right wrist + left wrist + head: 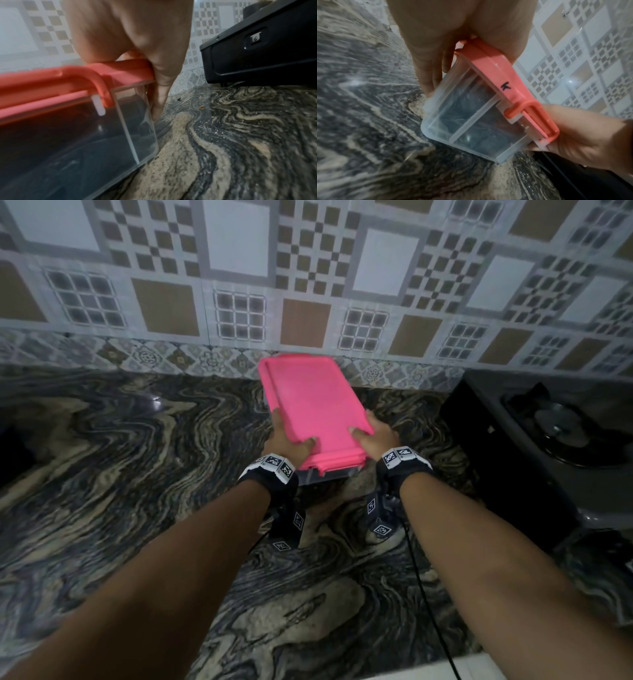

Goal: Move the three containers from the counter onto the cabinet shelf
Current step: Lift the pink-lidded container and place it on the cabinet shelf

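A clear plastic container with a pink lid [311, 405] is held between both hands over the marbled counter [120, 460], near the tiled wall. My left hand [286, 440] grips its left side, thumb on the lid, fingers down the clear wall. My right hand [375, 436] grips the right side the same way. In the left wrist view the container [471, 121] is tilted, its lid edge marked with a black K, and the left hand [436, 60] grips its corner. The right wrist view shows the container [85, 128] and right hand [154, 67] at its lid corner. No other containers or cabinet shelf are in view.
A black gas stove [548, 440] stands on the counter right of the container, also seen as the stove [257, 47] in the right wrist view. The patterned tile wall [308, 285] runs behind. Black cables hang from the wrist bands.
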